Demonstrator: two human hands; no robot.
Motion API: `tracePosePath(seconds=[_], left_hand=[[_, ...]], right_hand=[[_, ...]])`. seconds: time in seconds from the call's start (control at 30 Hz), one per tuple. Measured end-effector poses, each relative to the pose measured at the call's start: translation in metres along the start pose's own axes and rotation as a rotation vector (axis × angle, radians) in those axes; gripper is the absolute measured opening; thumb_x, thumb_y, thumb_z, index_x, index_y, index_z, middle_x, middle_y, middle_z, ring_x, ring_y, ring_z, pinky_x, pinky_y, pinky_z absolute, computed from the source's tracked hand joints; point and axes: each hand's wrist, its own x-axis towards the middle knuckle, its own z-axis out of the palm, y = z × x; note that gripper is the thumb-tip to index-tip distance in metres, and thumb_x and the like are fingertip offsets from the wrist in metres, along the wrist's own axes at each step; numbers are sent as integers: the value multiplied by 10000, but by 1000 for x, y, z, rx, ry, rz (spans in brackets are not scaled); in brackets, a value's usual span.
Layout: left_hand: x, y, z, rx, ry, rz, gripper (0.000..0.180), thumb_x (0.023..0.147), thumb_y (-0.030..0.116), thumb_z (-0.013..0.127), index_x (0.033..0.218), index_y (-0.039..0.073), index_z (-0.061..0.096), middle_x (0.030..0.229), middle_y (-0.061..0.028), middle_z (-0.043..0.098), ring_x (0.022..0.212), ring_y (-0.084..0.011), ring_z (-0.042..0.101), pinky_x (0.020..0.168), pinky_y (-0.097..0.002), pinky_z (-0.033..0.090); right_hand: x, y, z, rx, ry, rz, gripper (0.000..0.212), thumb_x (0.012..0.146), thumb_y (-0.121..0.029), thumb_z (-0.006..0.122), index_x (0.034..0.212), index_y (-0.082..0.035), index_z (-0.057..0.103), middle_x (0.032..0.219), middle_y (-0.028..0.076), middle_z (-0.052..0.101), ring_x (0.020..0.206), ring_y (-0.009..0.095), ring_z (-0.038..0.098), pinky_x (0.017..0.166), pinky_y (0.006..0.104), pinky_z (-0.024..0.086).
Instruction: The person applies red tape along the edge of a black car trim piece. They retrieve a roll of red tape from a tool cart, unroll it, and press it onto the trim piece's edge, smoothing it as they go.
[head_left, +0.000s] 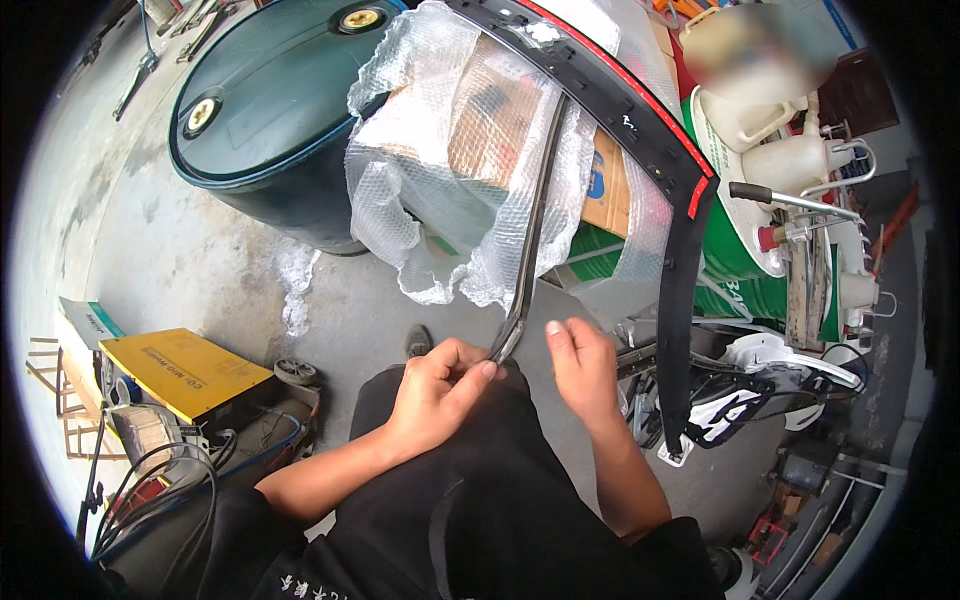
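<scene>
My left hand (437, 395) is closed on the near end of a long, thin black trim strip (538, 210), pinching it between thumb and fingers above my lap. From there the strip runs up and away over clear bubble wrap (480, 150), toward a large curved black panel (640, 150). Red tape lines part of the panel's outer edge, and one arm of it comes down at the right. A little to the right of the strip's end, my right hand (582, 368) is raised with fingers curled in and thumb up. Its palm side is hidden, and it stands apart from the strip.
A dark blue-green drum (275, 100) stands at the far left. Under the wrap are cardboard boxes (608, 190). On the left sits a yellow machine (185, 375) with cables. Green drums (740, 240), white jugs (775, 165) and loose car parts (735, 400) crowd the right side.
</scene>
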Motion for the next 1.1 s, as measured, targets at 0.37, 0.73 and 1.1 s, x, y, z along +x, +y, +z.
tracePosePath(seconds=[0.37,0.73,1.1], left_hand=[[-1,-4,-2,-13,-58,-1,135,955,103,650,973,-19,595,859,-92,718,809,-119,677,722,-289,538],[-2,6,-4,152,-67,-1,134,934,109,654,928,-12,599,790,-96,685,688,-114,648,615,-290,507],[5,21,0,440,98,250,154,810,94,708,906,4,630,748,-132,683,609,-288,656,596,-364,527]], right_hand=[[-11,-15,14,728,-404,174,104,986,-48,550,963,36,608,792,33,616,662,77,598,607,246,530],[-13,-17,16,696,-409,191,72,958,-24,568,928,33,599,781,24,608,656,75,600,601,245,537],[-14,-22,19,394,-245,-76,71,864,-4,652,830,31,601,730,-3,603,621,29,501,523,224,409]])
